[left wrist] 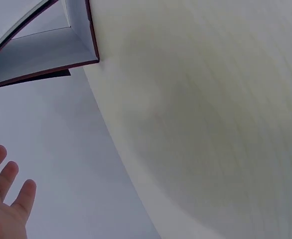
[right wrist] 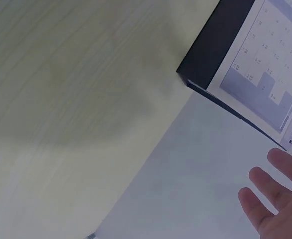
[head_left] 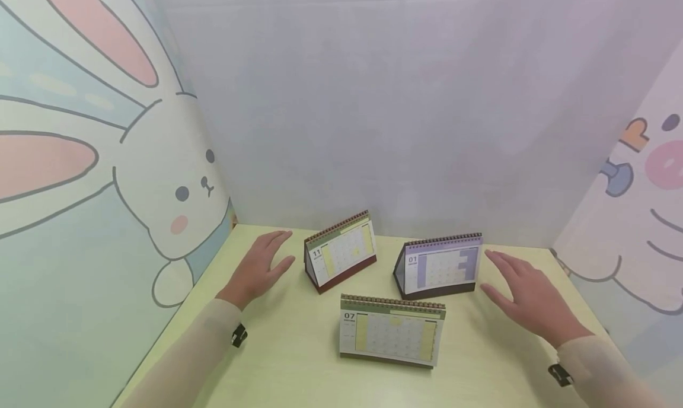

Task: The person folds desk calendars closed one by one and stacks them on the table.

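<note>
Three desk calendars stand tented on the table. The one marked 11 (head_left: 344, 251), with a dark red base, is angled at the back left. A purple calendar marked 01 (head_left: 441, 267) stands at the back right on a black base. Nearest to me is the green-and-yellow calendar marked 07 (head_left: 392, 332). My left hand (head_left: 258, 268) hovers left of the 11 calendar, fingers extended and holding nothing. On the other side, my right hand (head_left: 533, 298) has its extended fingertips just right of the 01 calendar. In the right wrist view, its fingers (right wrist: 265, 206) lie beside the spiral binding.
A pale yellow table (head_left: 277, 360) bears the calendars. Behind it rises a plain light-grey backdrop (head_left: 389, 111). Cartoon-printed panels, one with a rabbit (head_left: 165, 177), flank both sides. Each sleeve carries a small black clip (head_left: 239, 335) near the wrist.
</note>
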A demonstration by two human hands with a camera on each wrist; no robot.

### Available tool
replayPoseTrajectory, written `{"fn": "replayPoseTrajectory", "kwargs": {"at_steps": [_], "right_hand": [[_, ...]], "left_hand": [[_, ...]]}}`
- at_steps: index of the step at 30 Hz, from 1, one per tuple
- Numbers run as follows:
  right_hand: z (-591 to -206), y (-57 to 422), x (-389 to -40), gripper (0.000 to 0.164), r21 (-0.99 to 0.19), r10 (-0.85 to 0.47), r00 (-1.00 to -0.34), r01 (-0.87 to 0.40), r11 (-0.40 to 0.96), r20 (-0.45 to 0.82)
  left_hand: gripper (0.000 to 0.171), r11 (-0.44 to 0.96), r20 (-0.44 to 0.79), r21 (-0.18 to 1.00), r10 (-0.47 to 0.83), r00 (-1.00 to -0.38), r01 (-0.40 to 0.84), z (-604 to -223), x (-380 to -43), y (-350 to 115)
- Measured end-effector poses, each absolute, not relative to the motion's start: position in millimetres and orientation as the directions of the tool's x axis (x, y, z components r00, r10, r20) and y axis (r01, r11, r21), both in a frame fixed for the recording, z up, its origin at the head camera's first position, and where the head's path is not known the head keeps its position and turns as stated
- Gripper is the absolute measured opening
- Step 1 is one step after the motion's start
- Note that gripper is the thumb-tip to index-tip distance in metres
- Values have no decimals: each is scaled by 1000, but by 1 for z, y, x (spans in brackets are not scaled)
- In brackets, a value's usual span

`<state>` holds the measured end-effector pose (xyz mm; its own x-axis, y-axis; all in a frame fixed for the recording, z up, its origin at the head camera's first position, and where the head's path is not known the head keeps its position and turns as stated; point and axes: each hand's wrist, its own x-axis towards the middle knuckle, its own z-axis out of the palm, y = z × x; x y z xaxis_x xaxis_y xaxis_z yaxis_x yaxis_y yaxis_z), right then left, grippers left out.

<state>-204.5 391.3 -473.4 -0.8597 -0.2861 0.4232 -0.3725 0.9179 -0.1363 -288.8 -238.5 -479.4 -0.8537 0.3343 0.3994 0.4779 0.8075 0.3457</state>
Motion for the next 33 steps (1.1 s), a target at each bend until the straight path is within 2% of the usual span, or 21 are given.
{"fn": "replayPoseTrajectory", "kwargs": {"at_steps": [8,16,21,28,33], "right_hand": [[-471,381,-201,78,-175,-296,-850,-403,898,436],[-465,364,-198,72,-244,-302,-850,-432,868,431],[-465,352,-193,70,-300,-292,-860,-434,850,418],[-468,337,-184,64,-312,-302,-843,-462,830,446],[-473,326,-178,63,-304,-321,-808,-506,807,494]], "left_hand": [[58,700,421,516,294,-858,493,-469,-278,-219],[51,606,414,619,289,-863,499,-461,-263,-197],[52,605,449,616,258,-855,506,-461,-255,-188],[57,622,468,608,220,-856,493,-463,-248,-182],[54,583,532,580,258,-807,569,-468,-234,-171]]}}
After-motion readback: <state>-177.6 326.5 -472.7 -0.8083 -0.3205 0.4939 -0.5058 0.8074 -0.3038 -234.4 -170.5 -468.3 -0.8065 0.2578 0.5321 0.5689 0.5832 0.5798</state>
